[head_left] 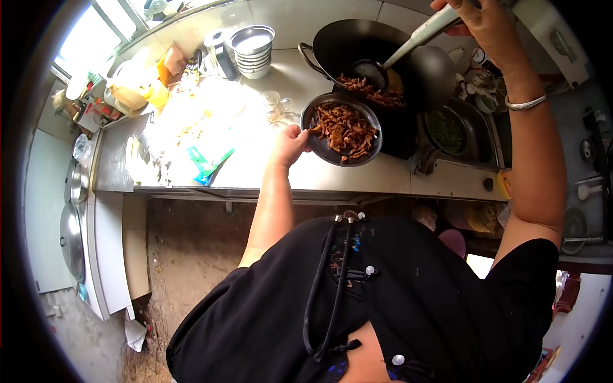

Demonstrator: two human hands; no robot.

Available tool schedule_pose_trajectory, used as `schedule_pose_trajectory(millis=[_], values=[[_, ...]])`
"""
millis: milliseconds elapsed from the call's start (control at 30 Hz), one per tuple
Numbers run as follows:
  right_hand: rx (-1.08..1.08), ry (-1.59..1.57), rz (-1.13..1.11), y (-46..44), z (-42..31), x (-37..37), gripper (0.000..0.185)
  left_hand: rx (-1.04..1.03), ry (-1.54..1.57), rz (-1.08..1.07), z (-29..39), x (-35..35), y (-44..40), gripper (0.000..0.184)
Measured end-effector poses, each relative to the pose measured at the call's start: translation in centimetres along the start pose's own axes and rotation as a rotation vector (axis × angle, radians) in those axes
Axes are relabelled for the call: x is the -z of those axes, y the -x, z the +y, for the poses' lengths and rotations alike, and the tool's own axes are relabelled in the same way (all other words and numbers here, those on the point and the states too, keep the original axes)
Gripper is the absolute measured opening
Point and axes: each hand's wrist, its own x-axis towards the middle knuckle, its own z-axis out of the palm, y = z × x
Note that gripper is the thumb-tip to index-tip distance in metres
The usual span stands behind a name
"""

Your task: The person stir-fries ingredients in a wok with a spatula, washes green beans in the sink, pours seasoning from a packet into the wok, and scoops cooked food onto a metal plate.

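My left hand (291, 145) is closed on the rim of a round metal plate (313, 148). Browned strips of food (347, 131) are heaped on that plate, close beside a black wok (332, 45). High at the right, my right hand (476, 19) has its fingers wrapped round the long handle of a ladle (421, 32). The ladle's dark bowl (369, 73) is down inside the wok, touching more of the browned strips (383, 96). Part of the wok's inside is hidden by the ladle and the plate.
Stacked metal bowls (253, 54) and a metal jug (220, 54) stand at the back of the counter (294, 83). A green bag (211, 163) lies in glare near the front edge. Right of the wok, a sink (482, 140) has a basin of greens (447, 131).
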Motion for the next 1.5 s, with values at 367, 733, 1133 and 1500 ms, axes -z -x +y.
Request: schedule_pose_trajectory(millis=[367, 733, 1133, 1500], values=[[0.122, 0.01, 0.032, 1.1, -2.9, 1.9, 0.058, 0.02, -0.016, 0.008, 0.2, -1.1, -0.7, 0.021], [0.188, 0.179, 0.168, 2.3, -5.8, 2.2, 0.067, 0.022, 0.046, -0.014, -0.2, -1.1, -0.7, 0.019], [0.48, 0.339, 0.058, -0.6, 8.8, 2.3, 0.032, 0.002, 0.107, -0.019, -1.0, -0.8, -0.3, 0.017], [0.44, 0.401, -0.426, -0.6, 9.1, -2.2, 0.031, 0.012, 0.062, 0.008, -0.6, -0.6, 0.4, 0.02]])
